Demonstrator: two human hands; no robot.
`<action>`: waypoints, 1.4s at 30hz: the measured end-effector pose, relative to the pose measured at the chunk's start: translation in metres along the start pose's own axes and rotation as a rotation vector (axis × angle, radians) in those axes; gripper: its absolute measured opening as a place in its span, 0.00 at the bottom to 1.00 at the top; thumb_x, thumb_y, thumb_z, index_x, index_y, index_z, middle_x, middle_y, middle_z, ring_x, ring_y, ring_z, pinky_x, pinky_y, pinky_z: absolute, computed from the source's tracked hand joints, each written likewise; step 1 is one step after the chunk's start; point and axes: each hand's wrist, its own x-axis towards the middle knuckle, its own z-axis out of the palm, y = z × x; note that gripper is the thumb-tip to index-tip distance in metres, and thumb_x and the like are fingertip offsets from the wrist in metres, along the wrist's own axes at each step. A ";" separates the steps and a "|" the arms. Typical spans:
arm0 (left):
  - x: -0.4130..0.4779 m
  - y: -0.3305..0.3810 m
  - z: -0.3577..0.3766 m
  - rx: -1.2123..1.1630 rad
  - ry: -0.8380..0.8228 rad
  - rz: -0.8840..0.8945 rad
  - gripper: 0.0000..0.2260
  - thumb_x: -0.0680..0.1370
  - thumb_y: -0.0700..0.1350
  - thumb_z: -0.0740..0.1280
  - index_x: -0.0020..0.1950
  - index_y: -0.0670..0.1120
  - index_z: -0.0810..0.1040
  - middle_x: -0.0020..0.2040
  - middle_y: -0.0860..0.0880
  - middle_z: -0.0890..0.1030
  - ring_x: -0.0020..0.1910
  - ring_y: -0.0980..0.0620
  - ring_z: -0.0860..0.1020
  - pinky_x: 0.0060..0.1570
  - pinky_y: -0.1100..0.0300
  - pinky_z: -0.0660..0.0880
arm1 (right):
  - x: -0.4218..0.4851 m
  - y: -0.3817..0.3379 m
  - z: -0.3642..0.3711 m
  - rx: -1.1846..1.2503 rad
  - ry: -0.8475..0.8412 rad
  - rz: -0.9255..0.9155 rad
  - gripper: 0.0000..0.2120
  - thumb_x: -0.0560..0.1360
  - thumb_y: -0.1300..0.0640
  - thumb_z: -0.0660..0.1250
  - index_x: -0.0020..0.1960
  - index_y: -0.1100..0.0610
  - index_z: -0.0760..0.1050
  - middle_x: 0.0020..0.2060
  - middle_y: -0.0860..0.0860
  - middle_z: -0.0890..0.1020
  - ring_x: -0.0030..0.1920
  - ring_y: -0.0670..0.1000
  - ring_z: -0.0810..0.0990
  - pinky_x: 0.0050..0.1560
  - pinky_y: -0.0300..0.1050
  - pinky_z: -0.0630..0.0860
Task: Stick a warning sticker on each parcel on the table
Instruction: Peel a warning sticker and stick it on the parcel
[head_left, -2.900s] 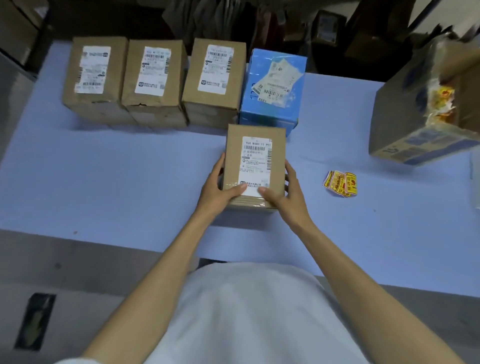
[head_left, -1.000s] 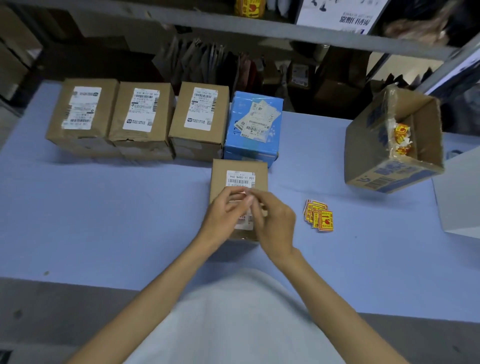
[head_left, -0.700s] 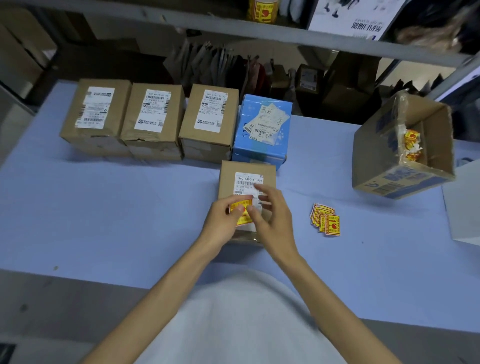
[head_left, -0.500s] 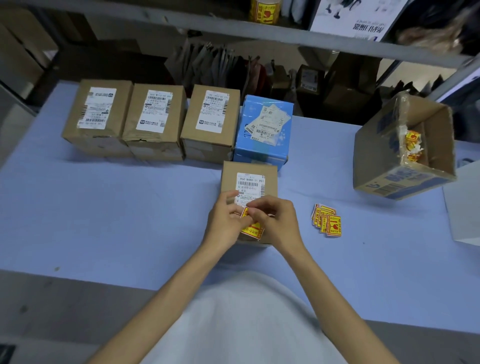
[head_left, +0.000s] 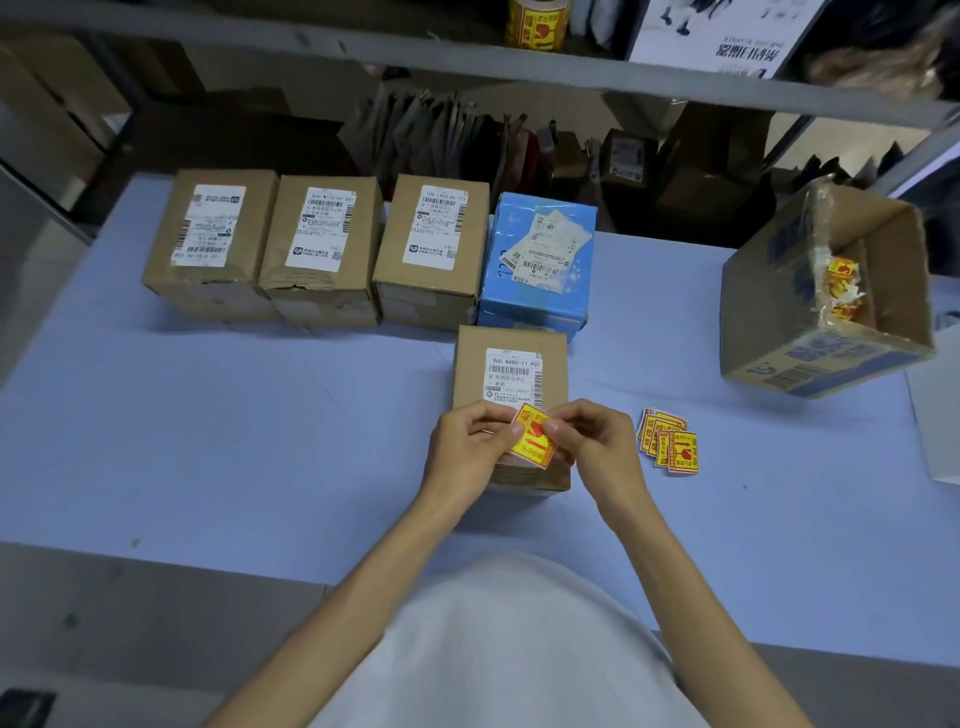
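Both hands pinch one yellow warning sticker (head_left: 532, 437): left grip (head_left: 470, 451) clamped on its left edge, right grip (head_left: 592, 441) on its right, directly above the brown parcel (head_left: 509, 358) on the bench (head_left: 260, 441).

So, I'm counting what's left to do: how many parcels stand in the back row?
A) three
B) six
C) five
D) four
D: three brown parcels and one blue parcel line the back; a fifth sits nearer, under the hands.
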 end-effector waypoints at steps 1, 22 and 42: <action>0.000 -0.001 0.000 0.006 -0.005 -0.003 0.04 0.74 0.38 0.72 0.46 0.45 0.82 0.43 0.45 0.84 0.41 0.50 0.84 0.43 0.61 0.80 | 0.001 -0.001 -0.001 0.016 0.048 -0.006 0.04 0.74 0.69 0.68 0.42 0.63 0.79 0.32 0.53 0.80 0.27 0.42 0.76 0.28 0.34 0.71; -0.003 0.010 0.005 0.072 -0.130 -0.011 0.04 0.76 0.36 0.67 0.42 0.42 0.79 0.36 0.48 0.79 0.29 0.61 0.76 0.34 0.71 0.73 | 0.005 -0.004 -0.004 0.147 0.289 0.032 0.05 0.77 0.66 0.65 0.43 0.61 0.77 0.26 0.46 0.80 0.23 0.42 0.72 0.24 0.33 0.68; 0.007 0.004 0.003 0.014 -0.024 -0.039 0.05 0.78 0.38 0.66 0.44 0.44 0.80 0.36 0.48 0.83 0.32 0.57 0.79 0.37 0.66 0.77 | -0.001 -0.004 0.003 -0.595 0.324 -0.540 0.06 0.75 0.59 0.70 0.52 0.56 0.77 0.47 0.47 0.74 0.37 0.43 0.74 0.37 0.33 0.70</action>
